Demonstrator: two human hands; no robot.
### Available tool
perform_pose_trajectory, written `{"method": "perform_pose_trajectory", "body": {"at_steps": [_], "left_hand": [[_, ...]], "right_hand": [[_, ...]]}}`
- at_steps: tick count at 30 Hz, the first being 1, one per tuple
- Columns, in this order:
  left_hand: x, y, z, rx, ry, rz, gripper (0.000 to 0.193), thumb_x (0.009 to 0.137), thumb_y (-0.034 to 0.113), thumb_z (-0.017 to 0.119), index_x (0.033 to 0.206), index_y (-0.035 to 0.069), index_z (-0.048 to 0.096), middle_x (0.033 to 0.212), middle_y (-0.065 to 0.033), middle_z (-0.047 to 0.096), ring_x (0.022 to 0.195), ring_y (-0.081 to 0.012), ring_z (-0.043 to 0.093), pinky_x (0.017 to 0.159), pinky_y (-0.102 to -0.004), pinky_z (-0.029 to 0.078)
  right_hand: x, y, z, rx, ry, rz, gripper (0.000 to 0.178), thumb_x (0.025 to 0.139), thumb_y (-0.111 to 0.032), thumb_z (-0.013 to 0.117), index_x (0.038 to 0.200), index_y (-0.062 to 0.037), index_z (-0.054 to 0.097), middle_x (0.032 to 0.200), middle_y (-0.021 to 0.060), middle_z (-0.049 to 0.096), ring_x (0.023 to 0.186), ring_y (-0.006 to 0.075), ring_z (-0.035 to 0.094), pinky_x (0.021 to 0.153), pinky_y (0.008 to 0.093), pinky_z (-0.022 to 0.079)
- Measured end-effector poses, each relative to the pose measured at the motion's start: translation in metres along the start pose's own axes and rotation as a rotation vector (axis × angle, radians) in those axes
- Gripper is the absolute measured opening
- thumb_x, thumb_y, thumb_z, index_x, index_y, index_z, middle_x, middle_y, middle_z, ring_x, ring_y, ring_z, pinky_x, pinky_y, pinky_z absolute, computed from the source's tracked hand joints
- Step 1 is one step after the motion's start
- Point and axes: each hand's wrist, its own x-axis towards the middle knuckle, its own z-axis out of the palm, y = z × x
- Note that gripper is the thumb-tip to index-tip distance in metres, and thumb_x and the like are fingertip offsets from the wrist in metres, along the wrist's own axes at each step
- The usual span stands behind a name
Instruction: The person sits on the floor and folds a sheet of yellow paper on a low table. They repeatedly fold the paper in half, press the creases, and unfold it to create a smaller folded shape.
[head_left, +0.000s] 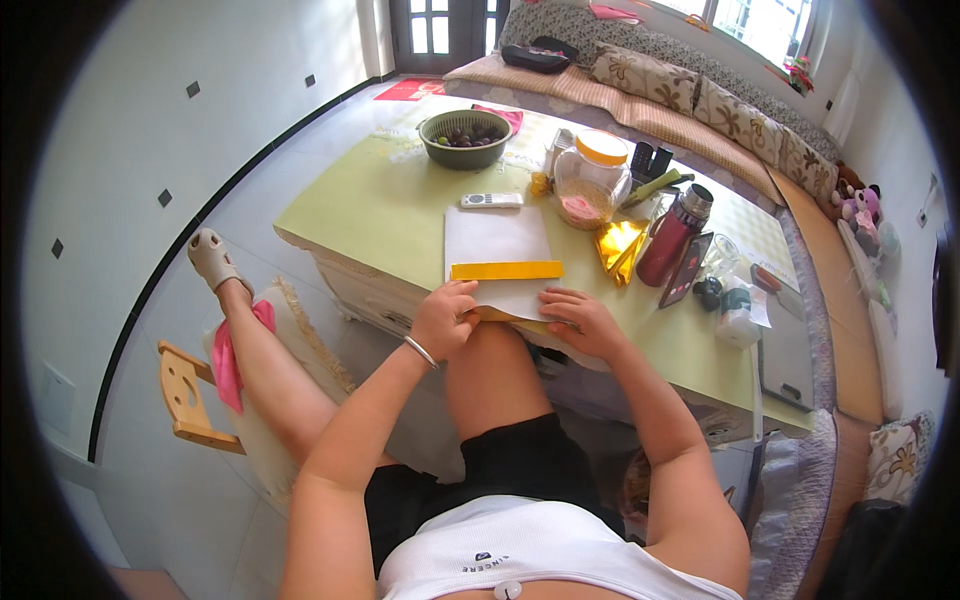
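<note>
In front of me, at the table's near edge, lies a sheet of paper (508,296), white side up, with a flat gold band (508,270) along its far side. A thin gold edge also shows at its near side. My left hand (447,318), a bracelet at its wrist, has its fingers bent and pressed on the sheet's near left corner. At the near right corner my right hand (583,320) holds the sheet, fingers over the top and thumb low at the edge. Beyond the band is a plain white rectangle (495,232), apparently a pad or sheet beneath.
A remote control (492,200) and a green colander of dark round fruit (467,139) stand farther back. To the right are an orange-lidded jar (592,185), crumpled gold foil (620,250), a red thermos (672,236), a phone (686,270) and a white bottle (740,318).
</note>
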Motion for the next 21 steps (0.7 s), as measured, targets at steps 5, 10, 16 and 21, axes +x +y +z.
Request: {"method": "perform_pose_trajectory", "body": {"at_steps": [5,10,16,21], "left_hand": [[0.003,-0.011,-0.001,0.099,0.010,0.078,0.014,0.077,0.012,0.069,0.086,0.001,0.070,0.129,-0.0241,0.060,0.123,-0.0413,0.054,0.106,-0.0432,0.042],[0.008,-0.014,0.004,0.041,-0.017,0.046,0.017,0.080,0.018,0.068,0.083,0.001,0.070,0.129,-0.0248,0.059,0.119,-0.0401,0.055,0.100,-0.0418,0.046],[0.016,-0.005,-0.004,-0.048,-0.038,-0.104,0.021,0.084,0.020,0.066,0.086,-0.001,0.069,0.121,-0.0249,0.062,0.112,-0.0401,0.057,0.095,-0.0433,0.047],[0.017,-0.026,0.013,0.005,0.058,-0.103,0.022,0.085,0.021,0.068,0.087,-0.001,0.068,0.114,-0.0262,0.064,0.114,-0.0386,0.058,0.096,-0.0412,0.046]], "right_hand": [[0.001,0.005,0.002,-0.076,0.010,0.004,0.021,0.086,-0.018,0.069,0.106,-0.0113,0.071,0.132,0.0076,0.062,0.131,0.0321,0.050,0.105,0.0454,0.041],[0.004,0.004,-0.004,-0.014,0.037,0.056,0.017,0.090,-0.020,0.067,0.102,-0.0109,0.073,0.139,0.0068,0.058,0.134,0.0331,0.046,0.108,0.0454,0.037],[0.022,0.016,-0.003,0.205,0.044,0.159,0.024,0.092,-0.023,0.065,0.106,-0.0053,0.073,0.138,0.0089,0.059,0.129,0.0325,0.050,0.108,0.0398,0.039],[0.034,0.037,0.014,0.316,0.161,0.303,0.025,0.089,-0.023,0.071,0.103,-0.0021,0.072,0.125,0.0127,0.064,0.120,0.0265,0.056,0.101,0.0352,0.044]]}}
